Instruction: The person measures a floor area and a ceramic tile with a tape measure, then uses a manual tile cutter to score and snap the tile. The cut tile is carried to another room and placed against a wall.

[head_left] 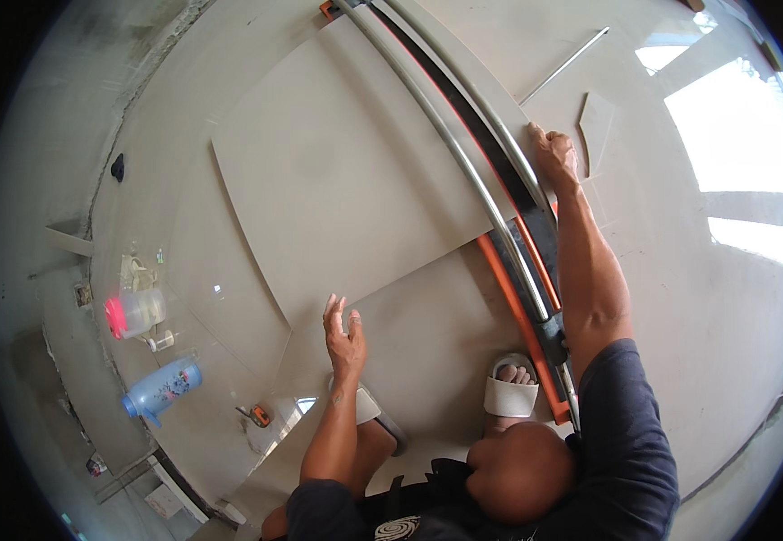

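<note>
A large grey tile (328, 153) lies on a manual tile cutter (517, 311) with two silver rails, a black bed and orange edges. The rails cross the tile near its right side, leaving a strip of tile beyond them. My right hand (555, 155) is at that strip's right edge, fingers curled in and closed on it. My left hand (346, 343) is by the tile's near left corner, fingers apart and nothing in them. Whether its fingertips touch the tile I cannot tell.
To the left stand a clear jug with a pink lid (139, 313), a blue jug (164, 388) and an orange tape measure (258, 415). A tile offcut (596, 131) and a thin metal rod (563, 68) lie to the right. My sandalled foot (511, 388) is beside the cutter.
</note>
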Action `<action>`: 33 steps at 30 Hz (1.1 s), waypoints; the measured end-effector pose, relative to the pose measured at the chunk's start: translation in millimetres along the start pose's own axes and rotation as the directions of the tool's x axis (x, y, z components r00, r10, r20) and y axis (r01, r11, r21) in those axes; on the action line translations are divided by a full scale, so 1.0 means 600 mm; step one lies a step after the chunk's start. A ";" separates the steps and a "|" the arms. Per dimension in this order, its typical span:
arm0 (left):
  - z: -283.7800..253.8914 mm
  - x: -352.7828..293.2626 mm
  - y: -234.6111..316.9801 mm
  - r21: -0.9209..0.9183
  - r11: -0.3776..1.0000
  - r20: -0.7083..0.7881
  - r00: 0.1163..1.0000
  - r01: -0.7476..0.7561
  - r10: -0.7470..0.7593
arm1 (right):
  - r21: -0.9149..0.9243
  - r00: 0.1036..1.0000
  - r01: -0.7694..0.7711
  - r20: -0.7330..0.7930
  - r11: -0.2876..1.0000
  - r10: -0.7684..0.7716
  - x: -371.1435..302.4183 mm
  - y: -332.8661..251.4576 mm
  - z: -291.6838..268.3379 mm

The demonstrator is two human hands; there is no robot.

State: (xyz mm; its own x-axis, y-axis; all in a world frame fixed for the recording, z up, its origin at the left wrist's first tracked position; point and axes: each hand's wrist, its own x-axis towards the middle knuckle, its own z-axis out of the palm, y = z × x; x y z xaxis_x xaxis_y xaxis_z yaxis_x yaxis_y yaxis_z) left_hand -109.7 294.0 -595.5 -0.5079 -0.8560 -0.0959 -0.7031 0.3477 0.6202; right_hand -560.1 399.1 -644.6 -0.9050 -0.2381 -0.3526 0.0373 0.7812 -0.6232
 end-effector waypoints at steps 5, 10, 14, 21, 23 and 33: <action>0.021 0.002 0.009 -0.028 1.000 0.038 0.999 0.002 -0.001 | 0.172 0.984 0.015 -0.176 0.985 0.016 0.001 0.100 -0.071; 0.033 0.004 0.017 -0.006 1.000 0.093 0.996 0.000 0.000 | 0.153 0.901 -0.069 -0.416 0.986 0.127 -0.022 0.244 -0.177; 0.028 0.005 0.021 0.046 0.999 0.103 0.995 -0.020 0.015 | 0.212 0.793 -0.123 -0.567 0.969 0.225 -0.030 0.340 -0.224; -0.007 0.045 0.016 0.184 0.975 0.069 0.991 -0.128 0.117 | 0.262 0.698 -0.332 -0.578 0.906 0.422 -0.030 0.426 -0.239; -0.034 0.063 0.009 0.240 0.949 0.077 0.979 -0.204 0.191 | 0.252 0.689 -0.380 -0.564 0.890 0.454 -0.030 0.429 -0.238; -0.270 0.086 0.015 0.667 0.631 0.430 0.896 -0.396 0.108 | 0.037 0.730 -0.497 -0.523 0.867 0.440 -0.030 0.432 -0.240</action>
State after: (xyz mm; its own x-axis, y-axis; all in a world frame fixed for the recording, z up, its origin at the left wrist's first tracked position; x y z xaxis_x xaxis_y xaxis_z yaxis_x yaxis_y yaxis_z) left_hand -61.3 190.9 -468.8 -0.7450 -0.5652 -0.3544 -0.5744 0.8136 -0.0901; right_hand -595.2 689.2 -699.1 -0.8656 0.4722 -0.1666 0.4976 0.7742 -0.3911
